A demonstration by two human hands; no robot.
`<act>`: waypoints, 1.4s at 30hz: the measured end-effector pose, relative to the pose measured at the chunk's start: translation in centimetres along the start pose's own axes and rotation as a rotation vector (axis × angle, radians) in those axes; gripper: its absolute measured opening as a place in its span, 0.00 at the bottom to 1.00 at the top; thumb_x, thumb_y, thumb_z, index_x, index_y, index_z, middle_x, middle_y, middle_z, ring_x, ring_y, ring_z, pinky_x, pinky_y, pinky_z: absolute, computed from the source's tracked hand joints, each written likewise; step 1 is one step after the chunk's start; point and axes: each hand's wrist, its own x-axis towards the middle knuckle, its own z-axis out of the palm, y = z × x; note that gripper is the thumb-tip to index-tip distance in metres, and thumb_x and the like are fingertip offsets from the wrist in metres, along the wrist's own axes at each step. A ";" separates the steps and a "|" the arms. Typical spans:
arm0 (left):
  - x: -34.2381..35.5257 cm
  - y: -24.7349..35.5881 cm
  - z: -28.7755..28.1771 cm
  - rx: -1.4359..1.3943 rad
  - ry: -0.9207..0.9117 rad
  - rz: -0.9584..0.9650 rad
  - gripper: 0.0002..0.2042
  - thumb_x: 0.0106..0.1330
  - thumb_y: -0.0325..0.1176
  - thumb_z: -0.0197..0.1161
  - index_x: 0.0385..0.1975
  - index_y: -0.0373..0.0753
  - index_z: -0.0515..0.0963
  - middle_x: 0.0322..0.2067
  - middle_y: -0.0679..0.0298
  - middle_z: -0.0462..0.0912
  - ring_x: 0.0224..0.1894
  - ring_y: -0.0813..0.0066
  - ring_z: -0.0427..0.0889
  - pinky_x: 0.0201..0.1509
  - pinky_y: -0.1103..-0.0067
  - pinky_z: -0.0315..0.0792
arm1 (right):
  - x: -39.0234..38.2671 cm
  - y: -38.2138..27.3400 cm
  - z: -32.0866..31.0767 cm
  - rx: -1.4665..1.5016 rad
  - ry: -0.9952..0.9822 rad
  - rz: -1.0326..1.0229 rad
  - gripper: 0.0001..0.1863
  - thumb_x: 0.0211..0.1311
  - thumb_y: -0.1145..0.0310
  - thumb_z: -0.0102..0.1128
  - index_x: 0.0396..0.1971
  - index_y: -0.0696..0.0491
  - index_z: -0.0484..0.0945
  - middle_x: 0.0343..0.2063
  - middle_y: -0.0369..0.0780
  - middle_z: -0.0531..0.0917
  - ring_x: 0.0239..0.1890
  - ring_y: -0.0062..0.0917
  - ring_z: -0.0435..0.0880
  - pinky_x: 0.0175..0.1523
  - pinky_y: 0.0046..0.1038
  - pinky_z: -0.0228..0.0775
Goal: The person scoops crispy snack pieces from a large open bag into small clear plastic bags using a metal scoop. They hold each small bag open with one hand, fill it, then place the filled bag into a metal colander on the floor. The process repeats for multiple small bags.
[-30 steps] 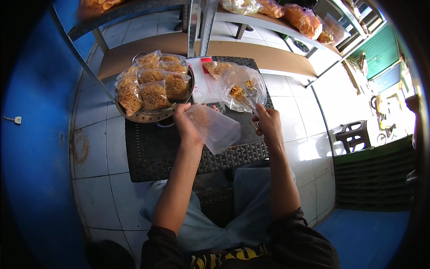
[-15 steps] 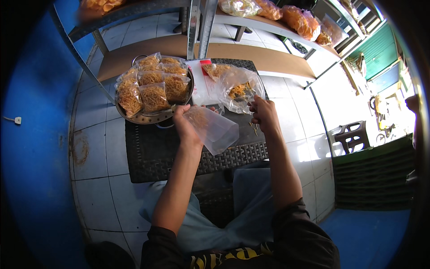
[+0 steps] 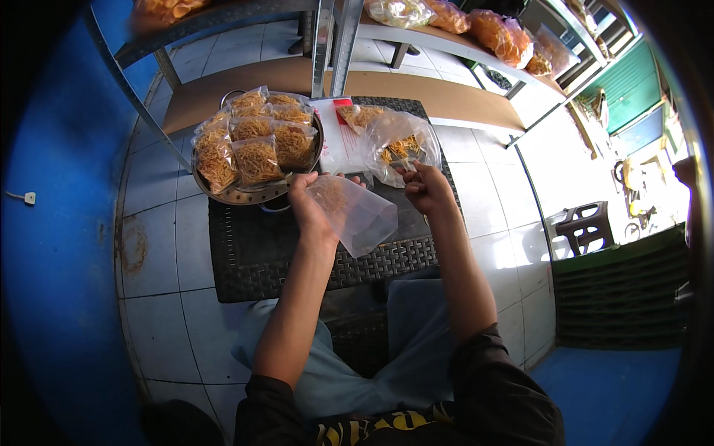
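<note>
My left hand (image 3: 306, 204) grips a translucent plastic bag (image 3: 358, 219) with some yellow shreds inside. My right hand (image 3: 428, 187) is closed on a metal utensil (image 3: 405, 165), probably a spoon, at a crumpled open clear bag (image 3: 398, 130) of loose crisp strands (image 3: 398, 147). To the left, a round metal tray (image 3: 242, 195) is heaped with several small bags of fried strands (image 3: 256, 160). A flat white-and-red pack (image 3: 338, 145) and another filled bag (image 3: 358, 113) lie beside it. All rest on a dark woven-edged table (image 3: 275, 269).
Metal-framed shelving (image 3: 439, 104) stands behind the table, holding several bags of snacks (image 3: 500, 36). A blue wall (image 3: 67, 223) is at the left. A plastic chair (image 3: 584, 225) and a green slatted piece (image 3: 617, 301) are at the right, near a bright opening.
My right hand first moved up toward the open bag, then shifted slightly left with the utensil, its fingers turning. My left hand and the bag it holds stay nearly in place.
</note>
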 end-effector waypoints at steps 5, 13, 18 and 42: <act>-0.3 0.0 0.3 -0.039 0.018 -0.008 0.21 0.57 0.39 0.59 0.41 0.28 0.65 0.46 0.46 0.69 0.48 0.45 0.76 0.54 0.55 0.74 | 1.0 0.4 -0.6 0.139 -0.061 0.046 0.12 0.70 0.69 0.48 0.40 0.65 0.72 0.19 0.32 0.71 0.13 0.09 0.60 0.18 0.15 0.56; 0.4 -0.2 -0.3 -0.104 0.006 -0.039 0.22 0.60 0.43 0.55 0.42 0.28 0.65 0.44 0.47 0.70 0.46 0.44 0.76 0.53 0.54 0.74 | -1.3 2.4 0.5 -0.313 0.203 -0.307 0.12 0.68 0.67 0.54 0.34 0.62 0.76 0.18 0.31 0.71 0.12 0.11 0.59 0.16 0.16 0.48; 0.6 -0.2 -0.6 -0.132 0.022 -0.041 0.23 0.60 0.44 0.54 0.45 0.29 0.64 0.46 0.48 0.70 0.45 0.43 0.76 0.52 0.51 0.74 | -3.3 2.5 -0.9 -0.702 0.316 -0.470 0.16 0.64 0.63 0.58 0.28 0.63 0.83 0.17 0.35 0.77 0.16 0.15 0.71 0.21 0.21 0.60; 0.4 0.2 -0.1 0.122 0.040 0.064 0.27 0.56 0.43 0.57 0.50 0.29 0.70 0.47 0.50 0.74 0.52 0.50 0.75 0.54 0.62 0.73 | -5.3 0.8 1.1 -1.516 0.319 -1.001 0.17 0.63 0.64 0.54 0.22 0.63 0.80 0.21 0.56 0.80 0.29 0.52 0.82 0.38 0.47 0.74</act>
